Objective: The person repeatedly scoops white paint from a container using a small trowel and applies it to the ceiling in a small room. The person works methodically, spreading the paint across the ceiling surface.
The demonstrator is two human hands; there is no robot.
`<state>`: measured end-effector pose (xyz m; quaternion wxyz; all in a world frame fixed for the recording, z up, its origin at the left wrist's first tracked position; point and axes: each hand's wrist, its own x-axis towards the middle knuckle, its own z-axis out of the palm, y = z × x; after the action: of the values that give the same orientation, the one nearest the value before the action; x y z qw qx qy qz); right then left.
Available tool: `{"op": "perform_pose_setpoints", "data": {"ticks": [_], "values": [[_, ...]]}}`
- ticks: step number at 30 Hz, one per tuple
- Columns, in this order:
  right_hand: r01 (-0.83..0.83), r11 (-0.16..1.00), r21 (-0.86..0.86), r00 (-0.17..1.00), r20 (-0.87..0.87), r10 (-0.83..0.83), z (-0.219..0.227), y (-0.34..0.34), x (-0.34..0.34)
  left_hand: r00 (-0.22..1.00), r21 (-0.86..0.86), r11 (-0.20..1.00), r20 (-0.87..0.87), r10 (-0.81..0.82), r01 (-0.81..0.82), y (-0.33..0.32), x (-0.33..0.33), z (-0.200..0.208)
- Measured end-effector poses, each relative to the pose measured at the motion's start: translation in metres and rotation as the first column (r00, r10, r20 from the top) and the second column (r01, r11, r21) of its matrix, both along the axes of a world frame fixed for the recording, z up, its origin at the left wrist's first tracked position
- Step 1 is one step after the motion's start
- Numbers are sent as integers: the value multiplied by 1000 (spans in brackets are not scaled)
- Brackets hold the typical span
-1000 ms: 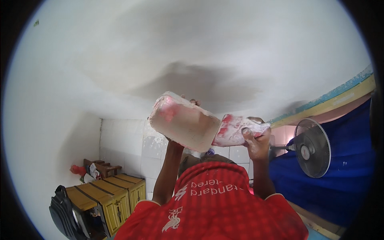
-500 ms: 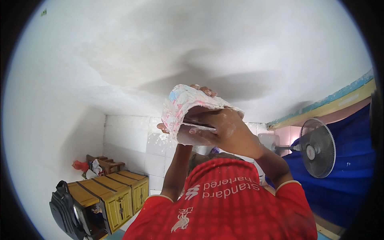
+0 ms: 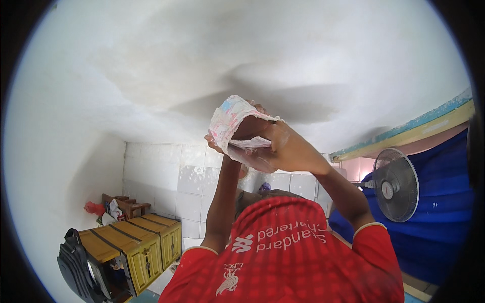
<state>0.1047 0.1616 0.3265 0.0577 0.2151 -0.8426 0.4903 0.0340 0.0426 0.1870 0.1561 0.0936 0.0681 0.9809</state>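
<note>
A crumpled, open-mouthed container (image 3: 226,118), crusted white with pink and blue patches, is held up before the wall with its dark hollow toward me. My left hand (image 3: 214,144) is closed around its outside, largely hidden behind it; some fingertips show at its left side and top. My right hand (image 3: 290,146) reaches into the opening from the right, fingers bent and smeared with white. A thin flat white-smeared piece (image 3: 252,143), like a scraper blade, sticks out from the right hand's fingers within the hollow.
A white, patchily damp wall (image 3: 166,60) rises close ahead. Yellow cabinets (image 3: 146,257) and a black backpack (image 3: 76,267) stand at lower left, by a wooden stool (image 3: 131,208). A standing fan (image 3: 396,184) is at right before a blue curtain (image 3: 444,187). White tiles (image 3: 192,192) line the wall behind.
Both hands and the container have risen slightly, and the container has tilted so its hollow shows more. The right hand has shifted up a little; the view has moved slightly too.
</note>
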Motion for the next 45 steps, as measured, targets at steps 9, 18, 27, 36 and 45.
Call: {"op": "perform_pose_setpoints", "data": {"ticks": [9, 18, 27, 36, 45], "values": [[-84, 995, 44, 996, 7, 84, -1, 15, -3, 961, -40, 992, -249, -123, 117, -2, -20, -27], [-38, 981, 192, 966, 259, -14, -14, 41, 7, 990, -369, 929, -120, -80, 30, -10, -10, -49], [-96, 992, 85, 953, 297, 66, -60, 71, 19, 997, -567, 823, 71, -2, 42, -5, -4, -52], [487, 605, -630, 769, 638, 45, -147, 128, 58, 989, -428, 904, 145, 40, 26, -18, 9, -113], [719, 179, -671, 692, 670, -270, -317, 205, 93, 986, -406, 904, 142, -85, 136, -54, 46, -140]]}}
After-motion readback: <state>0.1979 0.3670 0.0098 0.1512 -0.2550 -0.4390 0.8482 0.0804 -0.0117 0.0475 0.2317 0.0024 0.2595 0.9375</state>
